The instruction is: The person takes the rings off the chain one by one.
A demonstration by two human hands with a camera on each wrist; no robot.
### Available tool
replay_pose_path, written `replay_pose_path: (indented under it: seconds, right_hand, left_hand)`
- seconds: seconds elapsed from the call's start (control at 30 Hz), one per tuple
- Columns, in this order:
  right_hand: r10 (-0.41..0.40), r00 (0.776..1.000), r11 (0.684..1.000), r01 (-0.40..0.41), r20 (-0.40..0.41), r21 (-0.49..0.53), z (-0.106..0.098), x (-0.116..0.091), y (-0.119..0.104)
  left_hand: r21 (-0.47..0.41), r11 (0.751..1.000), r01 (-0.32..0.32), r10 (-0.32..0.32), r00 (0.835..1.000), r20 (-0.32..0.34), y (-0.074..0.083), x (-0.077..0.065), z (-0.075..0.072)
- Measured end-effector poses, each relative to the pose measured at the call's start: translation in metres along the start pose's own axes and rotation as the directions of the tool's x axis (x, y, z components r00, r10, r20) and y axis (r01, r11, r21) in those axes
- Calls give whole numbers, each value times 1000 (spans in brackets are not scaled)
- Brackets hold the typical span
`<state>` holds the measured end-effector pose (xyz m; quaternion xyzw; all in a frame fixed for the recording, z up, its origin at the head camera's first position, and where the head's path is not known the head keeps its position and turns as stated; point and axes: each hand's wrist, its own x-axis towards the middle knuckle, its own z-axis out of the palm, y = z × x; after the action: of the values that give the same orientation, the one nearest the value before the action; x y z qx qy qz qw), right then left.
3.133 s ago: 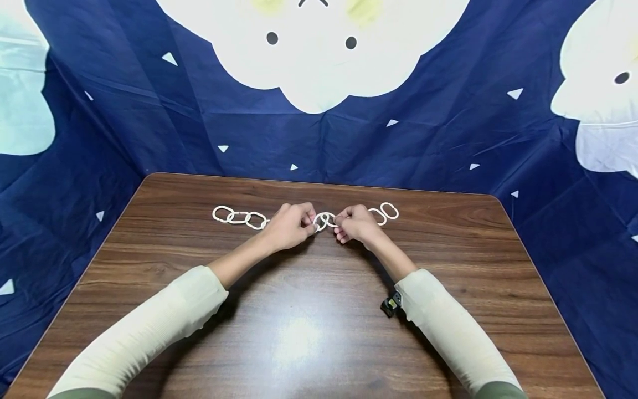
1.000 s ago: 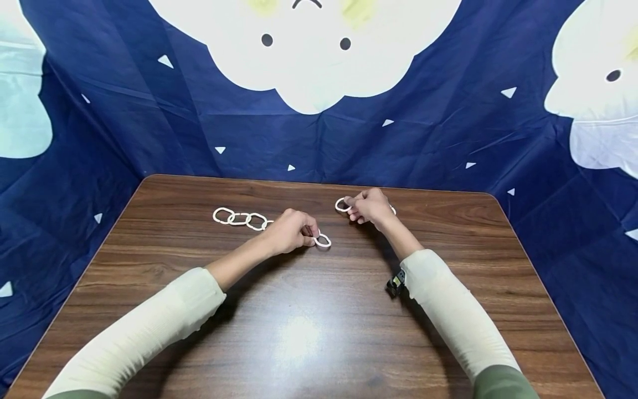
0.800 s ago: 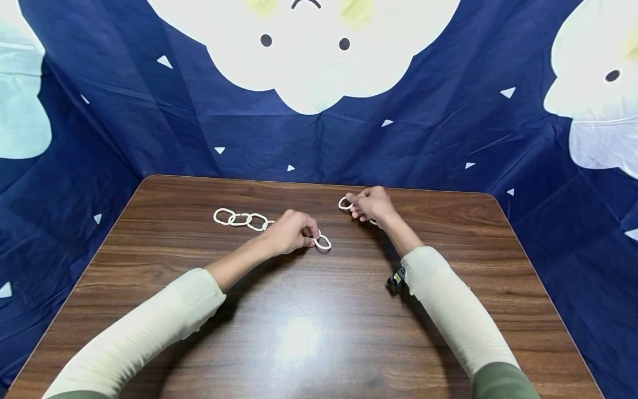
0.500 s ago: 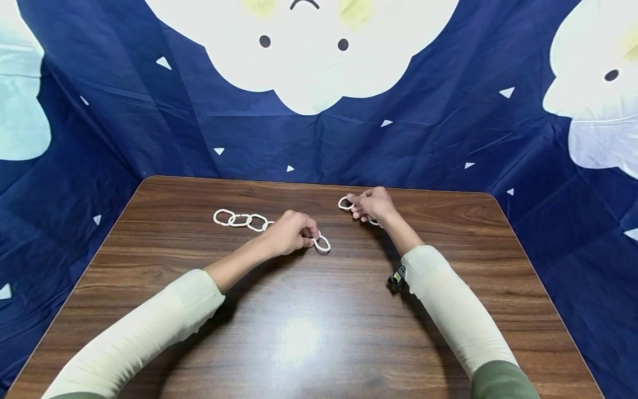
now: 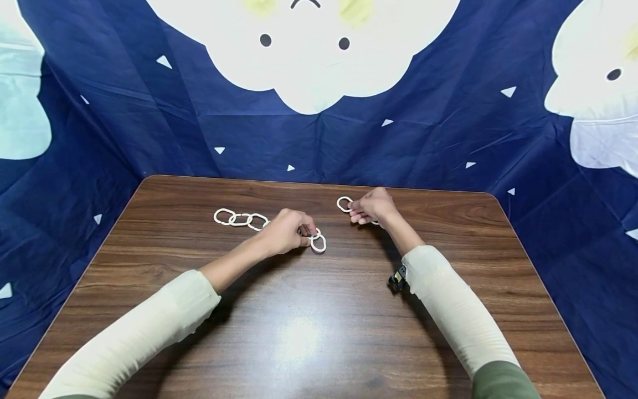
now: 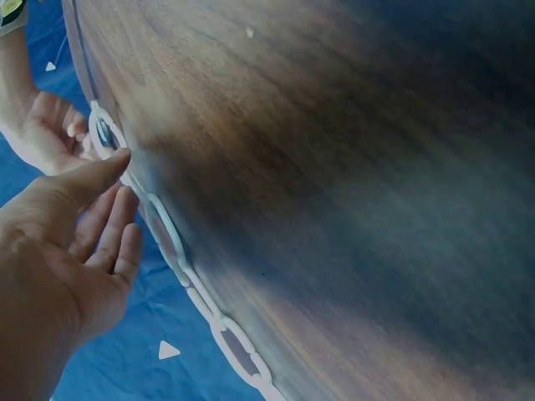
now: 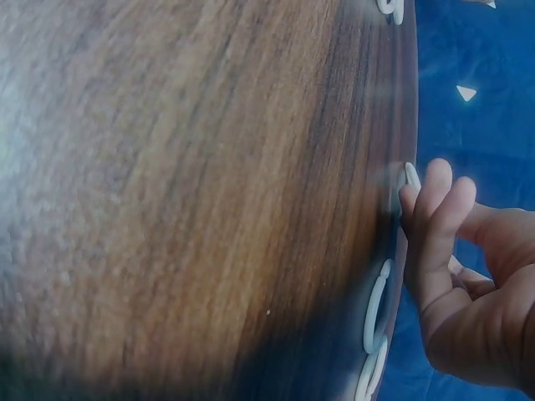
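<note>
A chain of white plastic links [image 5: 232, 219] runs along the table to my left hand [image 5: 286, 231], which covers part of it. My left thumb and forefinger pinch the chain near its right end, where a last link [image 5: 325, 243] hangs out beyond the fingertips. In the left wrist view the thumb tip [image 6: 122, 160] overlaps a link, and the other fingers are extended. Farther right, my right hand [image 5: 375, 205] pinches a separate white link [image 5: 338, 203] between thumb and fingers. Beside that hand, more white links [image 7: 373, 317] lie on the table, mostly hidden in the head view.
The brown wood-grain table [image 5: 299, 288] carries a bright light reflection near its middle. Behind its far edge hangs a blue cloth [image 5: 319, 144] with white clouds and triangles. A small black device [image 5: 397, 279] sits on my right sleeve [image 5: 448, 310].
My hands, close together at first over joined links, have moved apart, the right one going right and back with its link. The left-hand end link has shifted slightly left and turned.
</note>
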<state>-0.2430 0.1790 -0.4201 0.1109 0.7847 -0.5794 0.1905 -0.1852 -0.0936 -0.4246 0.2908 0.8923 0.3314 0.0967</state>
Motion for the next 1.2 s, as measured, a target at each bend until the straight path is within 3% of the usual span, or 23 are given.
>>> replay_pose_path:
  seconds: [0.53,0.63,0.77,0.9,1.0,1.2]
  right_hand:
    - [106,994,994,-106,18,3,2,0,-4]
    - [111,994,994,-111,21,2,1,1,-3]
    - [107,994,994,-107,23,6,1,2,-1]
    - [103,994,995,-104,30,12,0,1,0]
    - [99,995,995,-99,34,11,0,0,1]
    - [82,996,997,-82,29,-2,-2,-4,5]
  left_hand:
    - [34,999,-10,12,998,-57,-13,-6,-5]
    - [36,998,-46,49,994,-94,-40,0,5]
    - [47,998,-53,57,993,-106,-60,6,14]
    - [62,997,-36,42,995,-92,-55,5,14]
    - [56,997,-47,52,995,-90,-62,7,17]
    - [54,998,-42,45,997,-67,-32,-2,3]
